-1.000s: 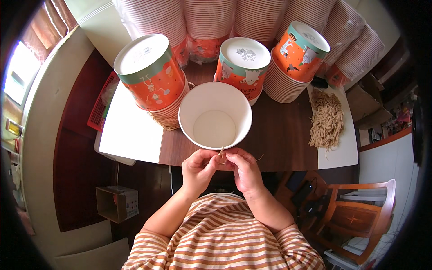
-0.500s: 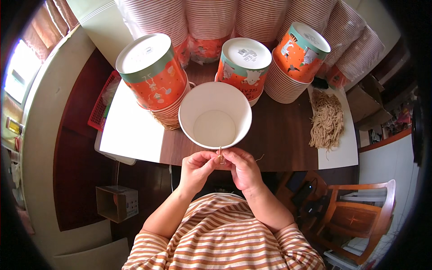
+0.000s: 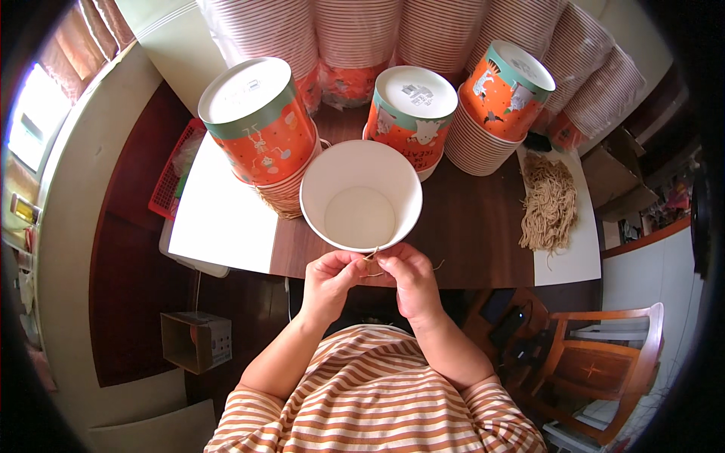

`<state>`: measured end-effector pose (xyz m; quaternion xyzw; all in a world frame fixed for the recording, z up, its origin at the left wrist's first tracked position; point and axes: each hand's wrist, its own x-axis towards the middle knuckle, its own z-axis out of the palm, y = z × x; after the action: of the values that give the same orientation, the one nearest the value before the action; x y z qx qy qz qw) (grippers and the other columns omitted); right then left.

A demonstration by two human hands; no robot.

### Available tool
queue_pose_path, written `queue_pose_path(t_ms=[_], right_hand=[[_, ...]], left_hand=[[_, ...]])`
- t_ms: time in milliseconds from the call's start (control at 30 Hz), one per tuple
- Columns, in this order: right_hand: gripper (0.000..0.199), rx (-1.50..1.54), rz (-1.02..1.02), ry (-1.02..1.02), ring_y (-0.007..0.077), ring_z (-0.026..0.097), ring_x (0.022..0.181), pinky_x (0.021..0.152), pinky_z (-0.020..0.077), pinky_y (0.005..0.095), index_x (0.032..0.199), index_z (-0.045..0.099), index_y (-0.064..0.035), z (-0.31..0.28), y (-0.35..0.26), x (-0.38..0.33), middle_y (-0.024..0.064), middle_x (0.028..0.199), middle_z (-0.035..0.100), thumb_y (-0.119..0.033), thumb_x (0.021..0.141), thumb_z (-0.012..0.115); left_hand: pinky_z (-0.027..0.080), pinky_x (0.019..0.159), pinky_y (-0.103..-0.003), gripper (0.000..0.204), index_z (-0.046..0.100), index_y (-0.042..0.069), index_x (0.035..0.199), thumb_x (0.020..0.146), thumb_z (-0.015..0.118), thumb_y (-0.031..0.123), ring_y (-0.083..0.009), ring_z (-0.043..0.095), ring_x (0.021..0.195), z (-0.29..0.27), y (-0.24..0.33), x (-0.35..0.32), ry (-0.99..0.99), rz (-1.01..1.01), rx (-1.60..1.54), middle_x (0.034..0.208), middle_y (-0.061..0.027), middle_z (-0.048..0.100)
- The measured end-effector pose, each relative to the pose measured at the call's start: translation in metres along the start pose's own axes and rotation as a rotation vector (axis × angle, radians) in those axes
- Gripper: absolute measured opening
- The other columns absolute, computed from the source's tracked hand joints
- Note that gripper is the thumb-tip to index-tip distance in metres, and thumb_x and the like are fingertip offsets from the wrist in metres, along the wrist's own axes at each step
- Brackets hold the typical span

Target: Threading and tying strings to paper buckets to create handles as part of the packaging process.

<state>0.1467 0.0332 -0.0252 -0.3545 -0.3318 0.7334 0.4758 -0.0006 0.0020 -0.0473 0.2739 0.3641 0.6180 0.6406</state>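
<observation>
A white-lined paper bucket (image 3: 361, 215) stands mouth up at the table's front edge. Just below its near rim, a thin tan cord (image 3: 371, 255) runs between my hands. My left hand (image 3: 331, 281) pinches the cord between thumb and fingertips. Close beside it on the right, my right hand (image 3: 411, 281) is also closed on the cord, thumb against forefinger. A loose length of the cord hangs across the gap between the hands. The bucket's outer near side is hidden behind the fingers.
Upside-down orange buckets stand in a left stack (image 3: 260, 143), a middle one (image 3: 414, 113) and a right stack (image 3: 498, 106). Wrapped bucket stacks (image 3: 355, 38) line the back. Tan cords (image 3: 549, 204) lie in a bundle at right. A wooden chair (image 3: 600, 370) is at lower right.
My fingertips have shifted on the cord, the right hand moving slightly up and right. The cord now slants between the hands, with a loose length stretched below. The bucket stays in place.
</observation>
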Motion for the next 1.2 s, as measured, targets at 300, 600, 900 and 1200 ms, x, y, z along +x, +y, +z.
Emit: queue_pose_path(t_ms=[300,600,900,1200], right_hand=[[0.009,-0.063,-0.155,0.015,0.0196,0.068,0.08,0.07,0.0597,0.0325,0.096,0.057,0.0024,0.003,0.004,-0.002,0.0119,0.092,0.066,-0.006,0.092,0.056],[0.016,0.047,-0.034,-0.048,0.0184,0.066,0.085,0.08,0.0579,0.0365,0.1,0.061,0.0026,0.003,0.003,-0.005,0.0102,0.095,0.067,-0.011,0.093,0.056],[0.009,0.02,-0.08,0.013,0.017,0.066,0.083,0.077,0.058,0.0334,0.095,0.061,0.0011,-0.002,0.009,-0.001,0.0097,0.094,0.067,-0.007,0.092,0.057],[0.006,-0.117,-0.183,0.071,0.0105,0.064,0.078,0.071,0.0551,0.0255,0.092,0.06,0.002,-0.003,0.016,0.002,0.0065,0.088,0.067,-0.003,0.091,0.058]], left_hand=[[0.051,0.071,-0.023,0.01,0.065,-0.002,0.094,0.09,0.063,0.007,-0.0093,0.061,0.075,0.005,-0.003,0.001,0.012,0.04,0.005,0.087,-0.0056,0.067],[0.052,0.075,-0.025,0.011,0.065,-0.004,0.097,0.09,0.062,0.003,-0.0112,0.063,0.082,0.001,-0.007,0.001,0.034,0.074,0.058,0.091,-0.0076,0.068],[0.053,0.079,-0.028,0.011,0.064,-0.005,0.098,0.09,0.06,0.001,-0.0147,0.065,0.084,0.004,-0.005,0.002,-0.007,0.125,0.048,0.092,-0.0097,0.068],[0.054,0.08,-0.03,0.01,0.064,-0.005,0.097,0.09,0.059,0.001,-0.0148,0.065,0.083,0.005,-0.005,0.002,0.003,0.138,0.026,0.092,-0.0094,0.068]])
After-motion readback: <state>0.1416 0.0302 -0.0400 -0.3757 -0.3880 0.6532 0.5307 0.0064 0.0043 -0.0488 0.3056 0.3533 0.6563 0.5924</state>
